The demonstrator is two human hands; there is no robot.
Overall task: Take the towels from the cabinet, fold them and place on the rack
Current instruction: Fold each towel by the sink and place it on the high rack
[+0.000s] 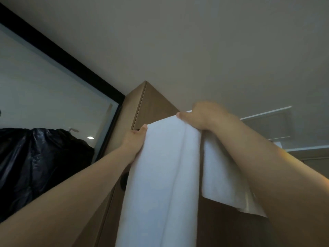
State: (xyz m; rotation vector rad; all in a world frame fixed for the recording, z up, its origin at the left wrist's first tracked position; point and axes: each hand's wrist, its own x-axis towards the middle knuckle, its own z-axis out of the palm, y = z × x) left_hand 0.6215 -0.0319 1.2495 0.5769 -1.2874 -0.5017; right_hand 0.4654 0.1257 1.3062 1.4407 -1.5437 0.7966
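Note:
A white towel (165, 175) hangs lengthwise in front of me, held up high by its top edge. My left hand (135, 138) pinches the top left corner. My right hand (203, 116) grips the top right corner, and a shorter flap of the towel (224, 177) drops behind my right forearm. The tall wooden cabinet (151, 106) rises behind the towel, its doors shut as far as I can see. The camera looks steeply upward, and no rack is in view.
The white ceiling fills the top. On the left, a black-framed glass panel (53, 97) with a dark shiny plastic-covered mass (35, 166) in it. At right, a ceiling recess with a white trim (267, 114).

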